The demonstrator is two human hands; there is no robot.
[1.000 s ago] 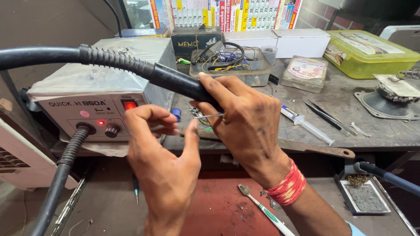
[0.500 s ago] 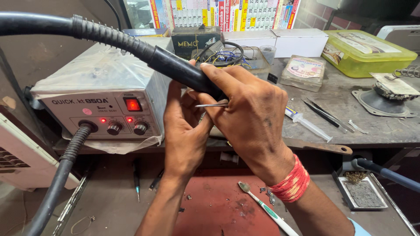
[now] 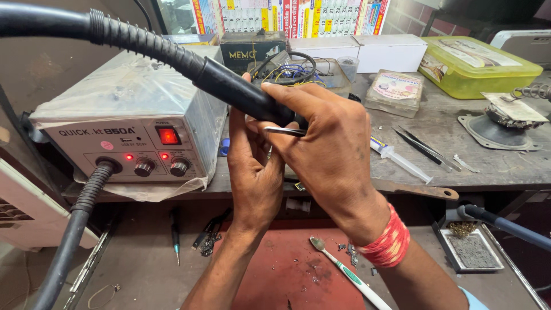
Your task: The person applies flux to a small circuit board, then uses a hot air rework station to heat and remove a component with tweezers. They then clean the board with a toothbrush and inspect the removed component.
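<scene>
Right now the right hand (image 3: 330, 155) is gripping the black hot-air handpiece (image 3: 241, 95), fingers wrapped tightly around its barrel, just to the right of the grey rework station (image 3: 123, 123). Its ribbed hose (image 3: 135, 40) is arching up and leftward over the station's top. A thin metal pair of tweezers (image 3: 284, 131) is showing between the two hands, just below the handpiece; which fingers are pinching it I cannot tell. The left hand (image 3: 252, 172) is standing upright against the right palm, fingers together and pressed close; what they are clamping is hidden. A second ribbed hose (image 3: 80, 218) is hanging from the station's front socket. Right of the station, a syringe (image 3: 402, 161) and dark tweezers (image 3: 425, 148) are lying on the bench (image 3: 488, 166). Below the station's level, a toothbrush (image 3: 344, 272) is resting on a red mat (image 3: 287, 275).
</scene>
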